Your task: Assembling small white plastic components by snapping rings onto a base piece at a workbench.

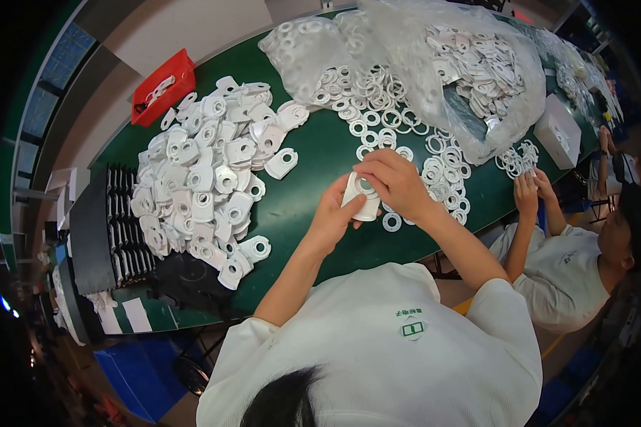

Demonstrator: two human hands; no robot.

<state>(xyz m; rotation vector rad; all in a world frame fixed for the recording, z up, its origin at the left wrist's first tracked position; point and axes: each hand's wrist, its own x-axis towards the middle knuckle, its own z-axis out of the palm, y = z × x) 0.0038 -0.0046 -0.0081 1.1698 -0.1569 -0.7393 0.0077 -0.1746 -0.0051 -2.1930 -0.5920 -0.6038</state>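
Above the table's near side, my left hand [332, 213] grips a white plastic housing [367, 208] with a round hole toward its top, the thumb lying across its face. My right hand [392, 179] is closed at the hole's rim, fingertips pressed together there; whether they pinch a small part is hidden. Left of my hands spreads a large heap of similar white housings [214, 164]. Beyond and to the right of my right hand lie many loose white rings [445, 171], some flat and some stacked on each other.
The green table [299, 213] carries a red bin [164, 87] at the far left and black stacked trays [132, 220] at the left. Clear plastic bags [527, 107] of white parts stand at the back. A white box [557, 132] and a co-worker's hands [530, 191] are at the right.
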